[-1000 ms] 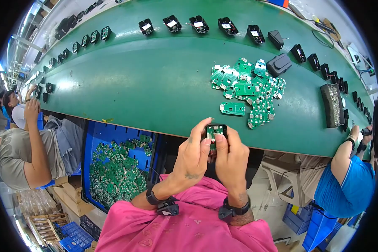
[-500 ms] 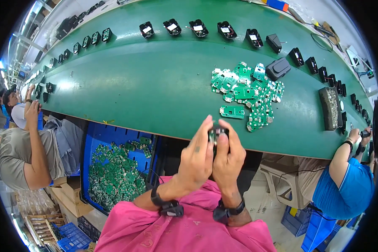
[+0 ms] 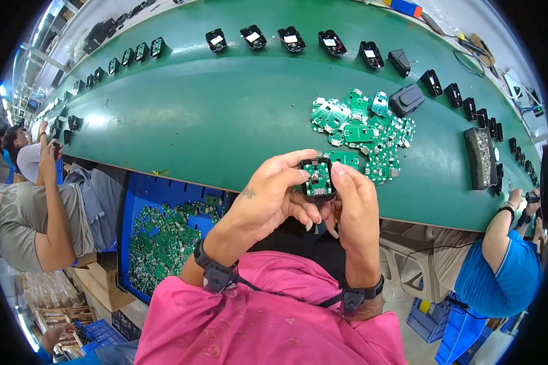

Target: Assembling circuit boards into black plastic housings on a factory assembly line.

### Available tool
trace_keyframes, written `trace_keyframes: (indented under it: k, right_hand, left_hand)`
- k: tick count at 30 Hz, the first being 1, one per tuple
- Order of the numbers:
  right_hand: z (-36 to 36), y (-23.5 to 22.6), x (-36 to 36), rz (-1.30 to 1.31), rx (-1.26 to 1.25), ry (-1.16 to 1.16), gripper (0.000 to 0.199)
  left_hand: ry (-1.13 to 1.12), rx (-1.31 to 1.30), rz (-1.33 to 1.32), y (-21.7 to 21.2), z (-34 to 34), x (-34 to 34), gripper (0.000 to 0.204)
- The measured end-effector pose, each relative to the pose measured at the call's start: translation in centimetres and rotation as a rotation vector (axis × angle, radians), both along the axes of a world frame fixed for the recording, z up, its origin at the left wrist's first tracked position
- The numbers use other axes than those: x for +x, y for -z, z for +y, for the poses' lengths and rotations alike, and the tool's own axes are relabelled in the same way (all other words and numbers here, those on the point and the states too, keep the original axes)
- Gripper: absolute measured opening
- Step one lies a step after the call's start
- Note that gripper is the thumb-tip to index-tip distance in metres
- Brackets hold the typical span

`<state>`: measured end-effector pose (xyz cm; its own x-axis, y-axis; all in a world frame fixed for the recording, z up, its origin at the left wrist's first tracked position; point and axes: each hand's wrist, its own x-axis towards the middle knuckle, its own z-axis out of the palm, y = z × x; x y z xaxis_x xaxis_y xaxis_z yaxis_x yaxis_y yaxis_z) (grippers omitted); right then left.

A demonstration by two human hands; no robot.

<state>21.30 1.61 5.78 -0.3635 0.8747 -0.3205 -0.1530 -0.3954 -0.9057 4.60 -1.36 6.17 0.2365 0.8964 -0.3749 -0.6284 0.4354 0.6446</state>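
Note:
Between my two hands I hold a small black plastic housing (image 3: 318,196) with a green circuit board (image 3: 318,180) seated in its open face. My left hand (image 3: 274,193) grips its left side, the thumb on the board's edge. From the right, my right hand (image 3: 354,204) holds it, its thumb at the upper right corner. Fingers of both hands curl under the housing. Just beyond my hands, a pile of loose green circuit boards (image 3: 360,133) lies on the green table (image 3: 225,115). A closed black housing (image 3: 407,100) rests beside the pile.
Open black housings (image 3: 291,39) stand in a row along the table's far side; others at far left hold boards (image 3: 142,52). A blue bin (image 3: 167,190) of boards sits below the table edge at left. Co-workers sit left (image 3: 33,225) and right (image 3: 499,267). A dark foam block (image 3: 479,158) lies right.
My hands have turned the housing so its open face with the green board now shows. My fingers have shifted from closed around it to gripping its sides.

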Motion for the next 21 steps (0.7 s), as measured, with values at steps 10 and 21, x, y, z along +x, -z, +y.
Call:
trace_keyframes:
  k: [10, 21]
  right_hand:
    - [-0.1, 0.2, -1.9, -0.050, 0.231, 0.026, 0.033]
    - [-1.1, 1.3, -5.1, -0.353, 0.721, 0.135, 0.032]
  left_hand:
    - [-0.151, 0.741, 1.184, 0.1, -0.5, 0.4, 0.049]
    - [-0.480, 0.819, 1.360, 2.8, -1.7, 1.2, 0.049]
